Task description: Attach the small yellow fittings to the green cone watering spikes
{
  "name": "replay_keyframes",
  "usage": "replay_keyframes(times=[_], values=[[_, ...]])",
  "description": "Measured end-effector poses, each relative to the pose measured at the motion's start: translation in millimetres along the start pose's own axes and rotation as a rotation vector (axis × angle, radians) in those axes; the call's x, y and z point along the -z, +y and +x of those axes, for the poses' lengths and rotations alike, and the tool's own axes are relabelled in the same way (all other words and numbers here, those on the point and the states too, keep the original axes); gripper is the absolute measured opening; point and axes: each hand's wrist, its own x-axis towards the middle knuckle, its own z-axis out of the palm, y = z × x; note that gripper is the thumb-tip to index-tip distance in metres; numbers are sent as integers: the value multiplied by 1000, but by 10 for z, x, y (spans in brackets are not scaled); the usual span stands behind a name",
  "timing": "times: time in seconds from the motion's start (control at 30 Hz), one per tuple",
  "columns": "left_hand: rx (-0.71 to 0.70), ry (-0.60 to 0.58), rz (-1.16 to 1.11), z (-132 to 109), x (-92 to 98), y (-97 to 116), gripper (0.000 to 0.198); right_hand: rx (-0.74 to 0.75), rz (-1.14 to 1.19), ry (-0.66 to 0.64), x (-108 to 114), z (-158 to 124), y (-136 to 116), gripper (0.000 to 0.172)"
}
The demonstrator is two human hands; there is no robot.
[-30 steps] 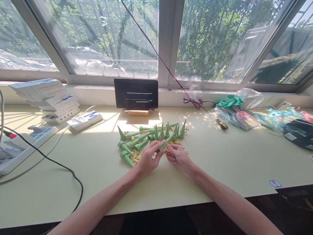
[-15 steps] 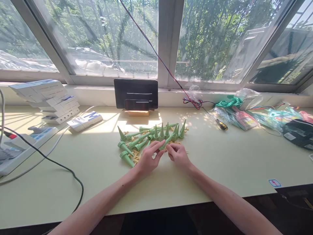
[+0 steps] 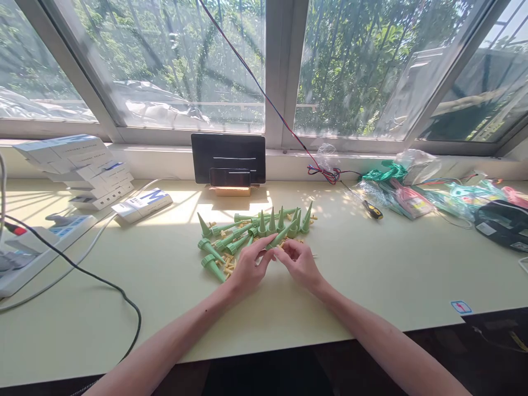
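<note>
Held at a slant in my left hand (image 3: 251,263) is a green watering spike (image 3: 282,233), its pointed end up and to the right. My left fingers are closed around its lower end. The thumb and fingers of my right hand (image 3: 300,264) are pinched together right beside that end; what they hold is hidden. Several green spikes (image 3: 233,242) lie in a heap behind and left of my hands. Others, such as one upright spike (image 3: 307,219), stand in a row behind them. Small yellow pegs (image 3: 229,265) are scattered among the spikes.
A tablet (image 3: 228,157) with a phone before it stands at the back. Boxes (image 3: 94,165) and a power strip (image 3: 53,247) with cables are left. A screwdriver (image 3: 373,210), plastic bags (image 3: 416,201) and a black pouch (image 3: 503,225) lie right.
My right hand has shifted slightly left, its thumb now close to my left fingertips at the spike's lower end. The left hand keeps its hold on the spike.
</note>
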Motion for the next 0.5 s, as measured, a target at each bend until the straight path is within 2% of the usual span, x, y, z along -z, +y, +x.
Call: replay_keyframes(times=[0.2,0.37,0.5], values=[[65,-79,-7,9,21,18,36,203,-289,63,-13,-16,-5,39],[159,-160,-22,1,35,-6,39,184,-286,65,-6,-7,16,37],[178,-203,-60,-3,37,-26,40,160,-257,60,-2,-13,21,38]])
